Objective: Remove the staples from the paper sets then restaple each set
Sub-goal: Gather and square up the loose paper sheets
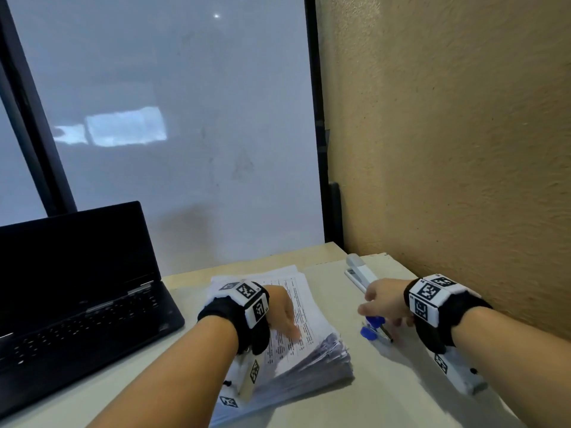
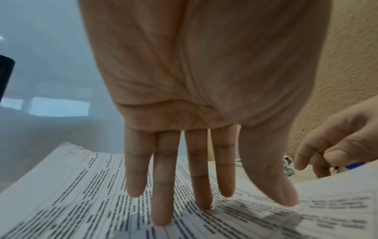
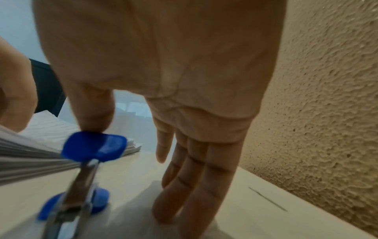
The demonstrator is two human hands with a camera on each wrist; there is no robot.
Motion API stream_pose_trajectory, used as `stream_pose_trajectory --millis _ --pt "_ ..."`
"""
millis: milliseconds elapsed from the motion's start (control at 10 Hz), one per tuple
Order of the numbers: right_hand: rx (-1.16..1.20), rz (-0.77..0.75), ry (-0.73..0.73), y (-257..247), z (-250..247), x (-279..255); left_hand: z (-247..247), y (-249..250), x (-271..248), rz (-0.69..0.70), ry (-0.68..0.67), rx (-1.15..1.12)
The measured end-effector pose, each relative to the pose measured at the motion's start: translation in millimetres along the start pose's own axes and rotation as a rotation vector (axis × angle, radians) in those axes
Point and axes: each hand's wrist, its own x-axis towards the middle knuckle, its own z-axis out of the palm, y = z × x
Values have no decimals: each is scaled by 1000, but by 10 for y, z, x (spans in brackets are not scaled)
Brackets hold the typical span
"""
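A thick stack of printed paper sets (image 1: 312, 353) lies on the table (image 1: 386, 390). My left hand (image 1: 282, 313) rests flat on its top sheet (image 2: 81, 202), fingers (image 2: 163, 194) straight and the thumb pressing near the sheet's right part. A blue staple remover (image 1: 372, 330) lies on the table just right of the stack. My right hand (image 1: 383, 304) hovers over it. In the right wrist view the thumb tip touches the remover's upper blue pad (image 3: 94, 146), while the straight fingers (image 3: 194, 186) reach down to the tabletop. A white-grey stapler (image 1: 360, 274) lies beyond the right hand.
An open black laptop (image 1: 77, 288) stands at the left of the table. A frosted glass panel (image 1: 185, 118) is behind, and a rough tan wall (image 1: 463, 149) runs close along the table's right edge. Bare tabletop shows at the front right.
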Motion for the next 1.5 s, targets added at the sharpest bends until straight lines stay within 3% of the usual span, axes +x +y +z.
stream_pose_trajectory --millis 200,400,500,700,900,1200,1300,1500 --pt "59 -31 -25 8 22 61 -10 -73 125 44 -14 9" --pt "17 -17 282 -2 -123 238 7 -123 126 6 -31 61" --pt "-89 26 133 -1 -124 393 -3 -164 196 20 -38 39" --pt "-107 75 210 -39 -150 563 -23 -243 283 -21 -62 43" --pt "-198 76 101 -38 -70 780 21 -436 319 -27 -33 -25" --pt "-88 58 74 -208 -84 963 110 -548 307 -7 1 -135" --pt "-167 80 146 -245 -20 1011 140 -549 297 -15 13 -148" --pt "-217 76 141 -199 -139 744 157 -529 201 8 19 -99"
